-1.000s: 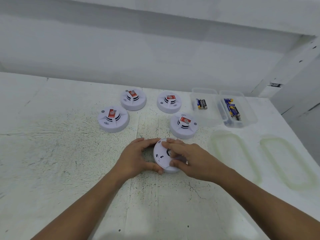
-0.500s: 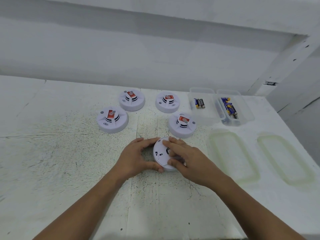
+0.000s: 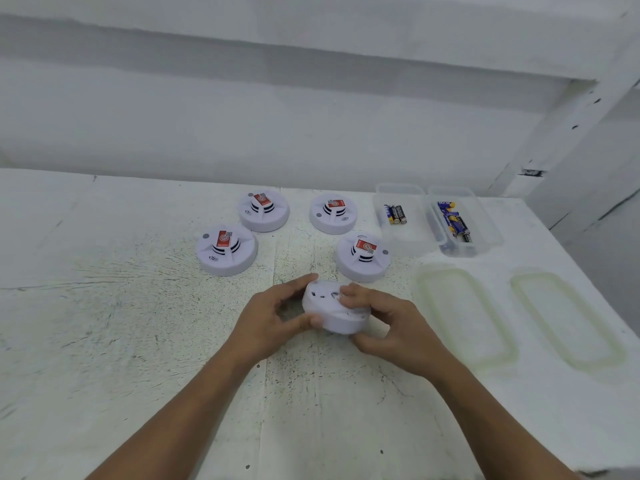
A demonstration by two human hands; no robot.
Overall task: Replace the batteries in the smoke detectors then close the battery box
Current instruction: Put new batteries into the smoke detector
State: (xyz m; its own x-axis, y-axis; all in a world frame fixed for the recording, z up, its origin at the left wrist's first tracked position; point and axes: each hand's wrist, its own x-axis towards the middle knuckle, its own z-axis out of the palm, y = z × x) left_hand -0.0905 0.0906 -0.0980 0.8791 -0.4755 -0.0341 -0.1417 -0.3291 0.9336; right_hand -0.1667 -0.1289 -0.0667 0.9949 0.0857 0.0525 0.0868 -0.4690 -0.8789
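A white smoke detector [image 3: 330, 315] is held between both hands just above the table, its back side facing up. My left hand [image 3: 266, 315] grips its left rim with thumb and fingers. My right hand [image 3: 388, 323] grips the right side, fingers curled over the back. Several more detectors with red labels stand face up behind: one at far left [image 3: 227, 249], two at the back [image 3: 264, 210] [image 3: 333, 213], one near the boxes [image 3: 362, 256]. Two clear battery boxes stand open at the back right: the left box [image 3: 401, 216] with black batteries, the right box [image 3: 464, 221] with blue ones.
Two translucent box lids lie flat on the table to the right, the nearer lid [image 3: 464, 315] beside my right hand and the other lid [image 3: 568, 318] near the table's right edge. A white wall runs behind the worn white table [image 3: 104, 323].
The detector has been lifted and tilted so its rim faces me, and my right thumb has moved under its front edge. The camera has shifted slightly.
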